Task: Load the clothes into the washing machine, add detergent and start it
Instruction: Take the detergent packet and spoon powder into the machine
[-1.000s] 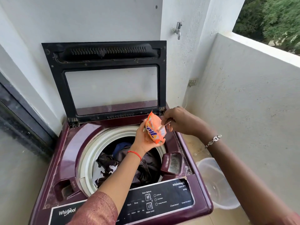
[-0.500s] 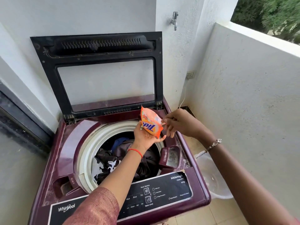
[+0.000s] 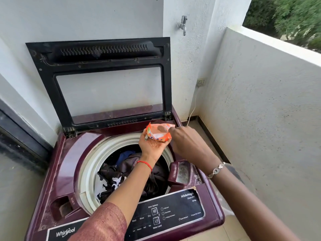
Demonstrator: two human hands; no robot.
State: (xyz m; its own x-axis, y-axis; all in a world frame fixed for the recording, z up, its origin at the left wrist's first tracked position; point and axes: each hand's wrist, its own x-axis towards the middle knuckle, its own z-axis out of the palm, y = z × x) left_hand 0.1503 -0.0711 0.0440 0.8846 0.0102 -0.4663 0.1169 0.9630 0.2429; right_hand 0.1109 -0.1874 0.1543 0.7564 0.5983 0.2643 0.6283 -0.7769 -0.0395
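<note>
Left hand [image 3: 152, 146] is palm up, fingers curled round the bottom of 1 small detergent sachet [image 3: 159, 135] and gripping it firmly. The sachet is orange with a crumpled foil look; its top is open, the white inside shows, and dark finger shapes show through the film. Right hand [image 3: 185, 142] sits just right of the grip with curled fingers touching the sachet's upper right corner. Its fingertips are hidden, so I cannot tell if it pinches the edge.

The sachet is held in the air. Directly below and nearer than the grip is the white drum ring of the maroon Whirlpool washing machine [image 3: 69, 153], with dark clothes [image 3: 125, 173] piled inside. Behind the grip, the black-framed lid [image 3: 97, 54] stands raised. Below and right of the grip is the detergent drawer [image 3: 180, 173], lifted open. Nearest of all is the control panel [image 3: 173, 211].
</note>
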